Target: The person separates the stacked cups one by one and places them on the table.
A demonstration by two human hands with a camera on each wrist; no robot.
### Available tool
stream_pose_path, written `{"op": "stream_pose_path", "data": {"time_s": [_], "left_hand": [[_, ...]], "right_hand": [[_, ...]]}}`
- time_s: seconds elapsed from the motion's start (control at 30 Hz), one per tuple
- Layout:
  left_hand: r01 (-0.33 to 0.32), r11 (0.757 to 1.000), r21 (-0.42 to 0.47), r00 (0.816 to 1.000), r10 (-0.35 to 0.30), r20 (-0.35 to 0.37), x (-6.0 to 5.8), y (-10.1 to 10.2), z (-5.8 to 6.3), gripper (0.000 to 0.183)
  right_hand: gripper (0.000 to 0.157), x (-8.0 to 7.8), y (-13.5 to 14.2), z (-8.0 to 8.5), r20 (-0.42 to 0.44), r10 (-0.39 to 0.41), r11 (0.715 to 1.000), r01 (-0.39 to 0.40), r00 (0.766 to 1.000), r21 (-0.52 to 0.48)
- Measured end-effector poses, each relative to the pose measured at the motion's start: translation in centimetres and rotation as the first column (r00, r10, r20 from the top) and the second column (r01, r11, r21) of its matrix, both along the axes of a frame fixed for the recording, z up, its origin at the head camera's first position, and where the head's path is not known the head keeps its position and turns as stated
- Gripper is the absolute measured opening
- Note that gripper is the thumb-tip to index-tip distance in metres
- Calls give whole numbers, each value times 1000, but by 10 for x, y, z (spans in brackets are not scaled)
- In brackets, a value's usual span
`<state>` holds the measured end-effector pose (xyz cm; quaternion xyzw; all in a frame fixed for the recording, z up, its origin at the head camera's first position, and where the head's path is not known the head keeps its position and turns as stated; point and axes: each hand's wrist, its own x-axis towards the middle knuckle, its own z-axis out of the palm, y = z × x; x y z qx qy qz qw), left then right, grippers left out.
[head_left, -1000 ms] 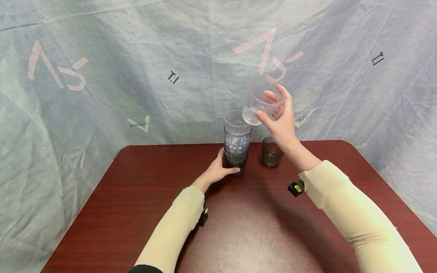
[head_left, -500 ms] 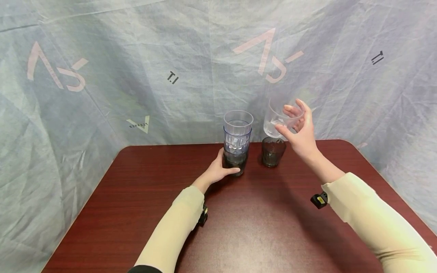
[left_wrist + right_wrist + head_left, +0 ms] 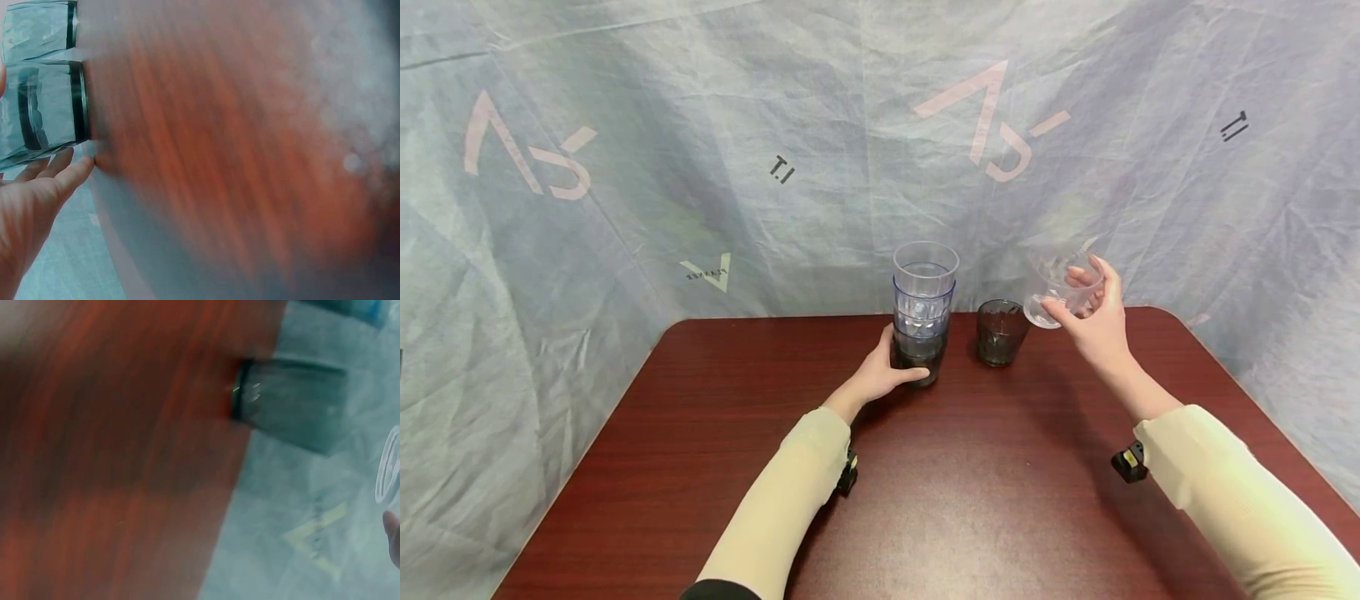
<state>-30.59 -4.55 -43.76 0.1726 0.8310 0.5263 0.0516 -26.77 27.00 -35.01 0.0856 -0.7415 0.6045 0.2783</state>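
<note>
Near the back edge of the table, my left hand point(image 3: 880, 372) holds the foot of a tall stack of nested tumblers point(image 3: 922, 312), its thumb in front. The dark smoky tumblers are at the bottom, with bluish and clear ones above. In the left wrist view, fingers flank the lowest tumbler point(image 3: 53, 112). A single dark tumbler point(image 3: 997, 343) stands upright to the right of the stack. Farther right, my right hand point(image 3: 1101, 321) grips a clear tumbler point(image 3: 1043, 307) in the air, slightly tilted. Only that tumbler's base point(image 3: 387, 469) and one fingertip show in the right wrist view.
The dark red-brown wooden table point(image 3: 925, 500) has its far edge just behind the tumblers. A pale grey-blue cloth point(image 3: 820, 225) with printed marks hangs behind and at both sides.
My right hand has carried the clear tumbler from above beside the stack rightward and down, past the single dark tumbler. My left hand and the stack have stayed put.
</note>
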Motion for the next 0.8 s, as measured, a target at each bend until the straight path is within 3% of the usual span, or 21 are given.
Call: {"op": "stream_pose_path", "data": {"time_s": [0.2, 0.43, 0.63, 0.8], "left_hand": [[5, 1000, -5, 1000, -4, 7, 0, 0, 0, 101], [4, 1000, -7, 1000, -4, 5, 0, -1, 0, 101], [9, 1000, 6, 1000, -9, -1, 0, 0, 0, 101], [7, 1000, 5, 1000, -7, -4, 0, 0, -2, 100]], "right_hand": [[81, 5, 13, -10, 76, -31, 999, 32, 997, -10], [82, -8, 30, -40, 173, -142, 977, 110, 975, 184], [81, -18, 41, -61, 228, -139, 964, 79, 964, 255], [85, -20, 45, -70, 262, -118, 967, 51, 958, 249]]}}
